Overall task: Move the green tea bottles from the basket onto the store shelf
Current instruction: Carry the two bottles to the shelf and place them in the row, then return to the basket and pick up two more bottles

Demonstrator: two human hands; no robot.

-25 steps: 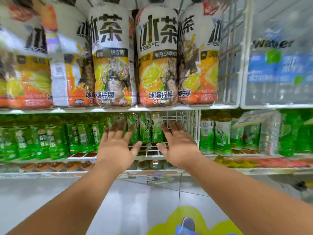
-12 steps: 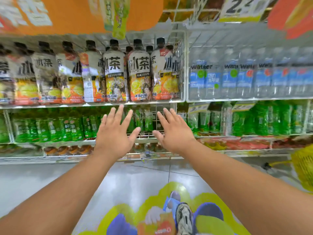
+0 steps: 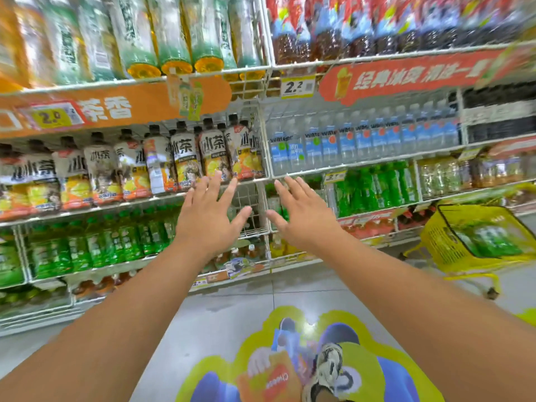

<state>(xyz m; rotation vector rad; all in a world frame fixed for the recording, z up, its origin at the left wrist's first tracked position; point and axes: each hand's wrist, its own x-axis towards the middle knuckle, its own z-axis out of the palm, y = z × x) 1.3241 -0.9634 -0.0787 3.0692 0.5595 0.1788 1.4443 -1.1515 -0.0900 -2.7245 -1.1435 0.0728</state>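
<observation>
My left hand (image 3: 207, 220) and my right hand (image 3: 301, 217) are stretched out in front of the shelf, fingers spread, holding nothing. Between and behind them is a white wire shelf bay (image 3: 249, 210) with a few green tea bottles deep inside. A yellow basket (image 3: 441, 245) stands on the floor at the right, with green tea bottles (image 3: 490, 236) lying in it. More green bottles (image 3: 98, 248) fill the same shelf level to the left of my hands.
Orange-labelled tea bottles (image 3: 185, 161) stand one shelf above, water bottles (image 3: 348, 143) to their right. Green bottles (image 3: 374, 187) fill the shelf right of the bay. A colourful floor sticker (image 3: 362, 369) and my shoe (image 3: 327, 369) are below.
The view has pulled back and tilted up from the shelf; the yellow basket has come into view at the right. Both hands stay open and empty, now farther from the bay.
</observation>
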